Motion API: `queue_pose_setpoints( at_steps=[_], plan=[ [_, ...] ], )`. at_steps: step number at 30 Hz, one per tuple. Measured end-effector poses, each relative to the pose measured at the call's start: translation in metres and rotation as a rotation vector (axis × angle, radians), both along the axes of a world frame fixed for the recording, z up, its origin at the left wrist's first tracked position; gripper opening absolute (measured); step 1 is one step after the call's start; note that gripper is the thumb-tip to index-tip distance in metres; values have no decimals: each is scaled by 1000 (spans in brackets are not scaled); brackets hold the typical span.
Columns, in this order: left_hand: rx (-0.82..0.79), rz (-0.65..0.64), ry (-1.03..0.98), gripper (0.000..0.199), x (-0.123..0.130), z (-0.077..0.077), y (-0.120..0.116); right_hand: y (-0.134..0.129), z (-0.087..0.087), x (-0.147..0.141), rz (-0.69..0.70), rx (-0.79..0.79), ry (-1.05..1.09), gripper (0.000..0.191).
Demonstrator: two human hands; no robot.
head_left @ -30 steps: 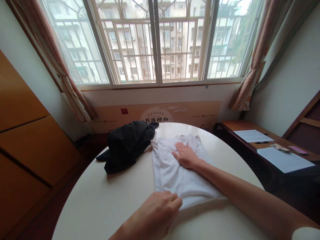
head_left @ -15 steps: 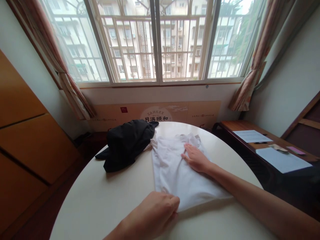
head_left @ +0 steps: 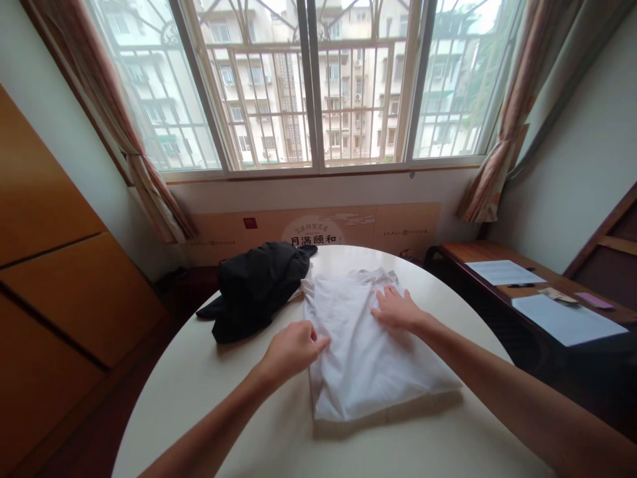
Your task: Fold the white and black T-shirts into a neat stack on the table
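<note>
A white garment (head_left: 348, 372), which looks like a shirt, lies folded and a little creased on the round white table (head_left: 199, 405). My right hand (head_left: 397, 309) rests on its upper right part, fingers spread. At the garment's left edge is my left hand (head_left: 293, 346), its fingers curled in and thumb side towards the cloth. Whether any fabric is pinched there is hidden. To the left of the garment sits a bunched black cloth item (head_left: 263, 285), touched by neither hand.
A wooden side table (head_left: 462, 253) on the right holds sheets of paper (head_left: 567, 320) and small items. Orange-brown cabinets (head_left: 74, 292) stand at the left. Behind the table are a printed cardboard panel (head_left: 223, 229) and a barred window (head_left: 313, 99) with curtains (head_left: 154, 192).
My left hand has left the garment's lower left corner and moved up along its left edge. That corner now lies on the table. My right hand has shifted slightly right, fingers more spread.
</note>
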State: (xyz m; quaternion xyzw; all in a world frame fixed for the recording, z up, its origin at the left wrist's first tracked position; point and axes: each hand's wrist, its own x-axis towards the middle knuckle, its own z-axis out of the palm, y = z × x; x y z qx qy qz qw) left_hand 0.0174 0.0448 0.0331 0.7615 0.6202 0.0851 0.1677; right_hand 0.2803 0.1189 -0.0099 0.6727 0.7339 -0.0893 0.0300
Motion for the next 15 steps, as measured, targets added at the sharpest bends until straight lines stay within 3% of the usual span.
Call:
queue_pose_setpoints(
  at_steps=[2,5,11,15],
  plan=[
    [-114,-60,-16,38,-2,-8,8,-9,3,-12,-11,-29,-2,69],
    [-92,-66,-24,37,-9,-14,3,-19,-5,-25,-48,28,40,78],
    [-279,-80,-33,44,-30,-8,-6,-19,-22,-18,-83,100,104,82],
    [10,42,-65,36,-30,-13,14,-15,-20,-12,-63,143,134,76]
  ],
)
